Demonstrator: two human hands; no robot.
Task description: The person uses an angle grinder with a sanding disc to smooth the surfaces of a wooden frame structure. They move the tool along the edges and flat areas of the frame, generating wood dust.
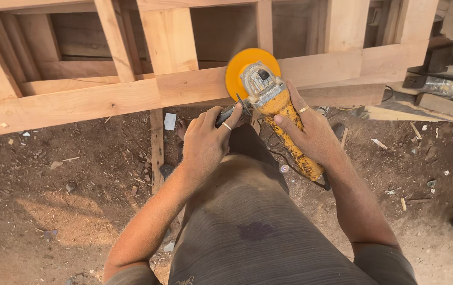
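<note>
Two hands: both on one yellow angle grinder [276,103], centre of frame.
Right hand [313,132]: wrapped around the grinder body.
Left hand [205,142]: gripping the dark side handle [226,113].
Disc [245,66]: orange, against the wooden frame [105,97] (upper half).
Risk: the disc could likely catch an edge and kick back.
Labels: none visible.

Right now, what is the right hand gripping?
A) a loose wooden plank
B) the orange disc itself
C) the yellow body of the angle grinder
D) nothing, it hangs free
C: the right hand wraps the yellow grinder body behind the orange disc, while the left hand holds the side handle.
</note>
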